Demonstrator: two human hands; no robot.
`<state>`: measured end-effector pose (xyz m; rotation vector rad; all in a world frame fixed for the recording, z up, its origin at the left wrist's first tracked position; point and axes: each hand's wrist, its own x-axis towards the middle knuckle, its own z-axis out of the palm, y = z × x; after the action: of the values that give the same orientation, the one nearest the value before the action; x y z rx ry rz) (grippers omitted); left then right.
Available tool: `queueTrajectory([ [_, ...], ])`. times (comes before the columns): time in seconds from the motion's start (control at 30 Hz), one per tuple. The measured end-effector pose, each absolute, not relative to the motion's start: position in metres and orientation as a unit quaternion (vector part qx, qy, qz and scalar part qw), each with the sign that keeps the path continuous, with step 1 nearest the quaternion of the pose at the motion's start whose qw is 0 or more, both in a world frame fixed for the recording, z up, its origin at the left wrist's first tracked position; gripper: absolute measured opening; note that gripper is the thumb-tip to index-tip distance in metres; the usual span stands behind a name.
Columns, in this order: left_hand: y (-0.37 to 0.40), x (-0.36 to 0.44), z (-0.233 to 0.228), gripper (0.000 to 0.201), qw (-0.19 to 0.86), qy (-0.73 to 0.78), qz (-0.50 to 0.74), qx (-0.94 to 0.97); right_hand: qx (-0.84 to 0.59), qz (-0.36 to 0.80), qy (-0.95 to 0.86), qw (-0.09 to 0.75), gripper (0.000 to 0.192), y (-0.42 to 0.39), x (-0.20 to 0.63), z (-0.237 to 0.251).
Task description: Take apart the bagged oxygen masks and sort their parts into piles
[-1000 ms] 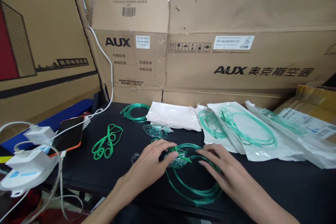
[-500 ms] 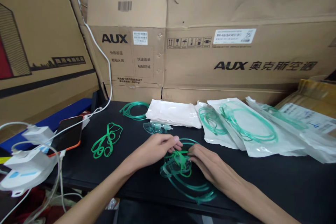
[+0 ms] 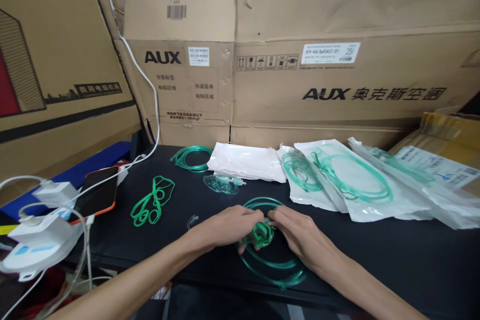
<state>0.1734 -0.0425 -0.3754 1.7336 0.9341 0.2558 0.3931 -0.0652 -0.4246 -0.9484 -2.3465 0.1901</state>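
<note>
Between my hands, low in the middle of the head view, is a clear green oxygen mask with a green elastic strap (image 3: 263, 234) bunched up in it. My left hand (image 3: 236, 227) is closed on the mask's left side, the thumb above and fingertips showing underneath. My right hand (image 3: 300, 232) has its fingers bent together at the mask's upper right edge; part of their grip is hidden. Coiled green tubing (image 3: 277, 261) lies on the black table under and around the mask. Behind my left hand lies another clear mask (image 3: 225, 184).
A loose green strap (image 3: 153, 202), a coiled tube (image 3: 192, 158) and a small clear piece (image 3: 192, 221) lie leftward. White pouches (image 3: 245, 160) and bagged tubing (image 3: 352, 175) stand behind. Phone (image 3: 98, 192), chargers (image 3: 37, 230) and cables are far left; cardboard boxes (image 3: 180, 85) wall the back.
My left hand has come down and wrapped round the mask's left side. The strap is now gathered into the mask. The small clear piece shows beside my left forearm.
</note>
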Motion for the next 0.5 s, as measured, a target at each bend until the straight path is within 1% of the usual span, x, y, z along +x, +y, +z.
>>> queueTrajectory([
  [0.1,-0.041,0.170,-0.379,0.036,0.510,0.404,0.101,0.752,-0.353,0.057,-0.885,0.297,0.035,-0.066,0.392,-0.422],
  [0.2,-0.041,0.168,-0.380,0.030,0.456,0.419,0.092,0.780,-0.356,0.047,-0.885,0.298,0.036,-0.067,0.390,-0.422],
  [0.33,-0.056,0.164,-0.376,0.028,0.356,0.462,0.107,0.805,-0.355,0.049,-0.886,0.296,0.038,-0.064,0.393,-0.425],
  [0.43,-0.072,0.155,-0.367,0.025,0.243,0.517,0.125,0.811,-0.364,0.049,-0.880,0.301,0.041,-0.060,0.396,-0.430],
  [0.5,-0.078,0.147,-0.360,0.025,0.185,0.547,0.144,0.804,-0.372,0.049,-0.878,0.298,0.039,-0.058,0.396,-0.432],
])
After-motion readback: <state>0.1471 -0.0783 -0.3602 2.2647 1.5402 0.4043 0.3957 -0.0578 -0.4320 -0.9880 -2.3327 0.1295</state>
